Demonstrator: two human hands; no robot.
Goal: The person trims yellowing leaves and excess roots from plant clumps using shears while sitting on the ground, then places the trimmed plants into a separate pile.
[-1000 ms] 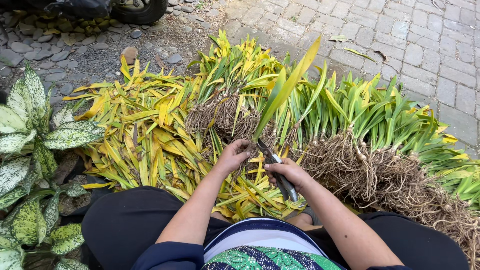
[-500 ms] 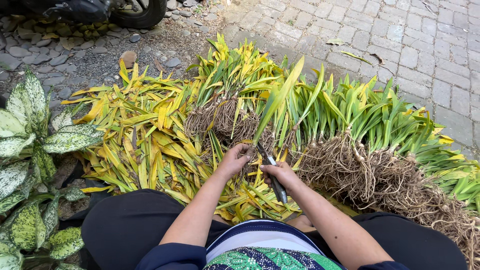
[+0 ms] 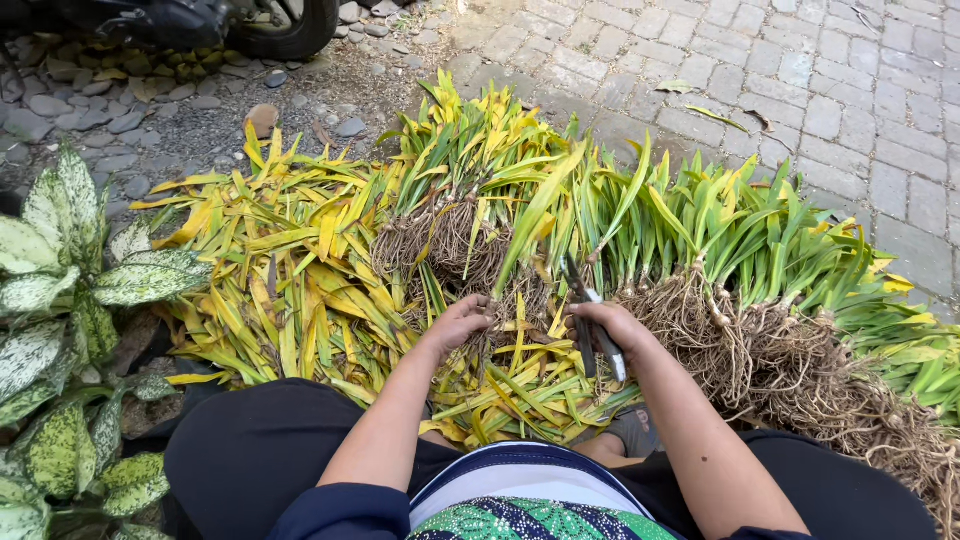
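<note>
Since the earlier frames, the long green leaf that stood up from the left hand (image 3: 457,322) has dropped lower toward the heap, and the right hand (image 3: 612,328) has swung its shears (image 3: 594,325) away from that hand toward the rooted clumps on the right. From the head view, the left grip is curled down around the root end of one plant (image 3: 520,235), fingers together on the tangle of brown roots, so the plant lies pinned against the pile with its leaf pointing away from the person. The right grip is clamped round the handles of the shears, blades pointing up and away; whether the blades are apart or together I cannot tell. Just beyond the hands a rooted clump (image 3: 455,240) lies with roots toward the person, and a longer row of greener plants (image 3: 740,230) stretches to the right the same way, probably so the root ends are within reach. To the left spreads a heap of loose yellow leaves (image 3: 290,270), kept apart from the rooted plants. Everything rests on the ground outdoors: grey paving bricks (image 3: 850,90) on the right, gravel and pebbles (image 3: 150,110) at upper left, a dark tyre (image 3: 285,25) at the top edge, and a speckled green-and-white foliage plant (image 3: 60,330) at the left
</note>
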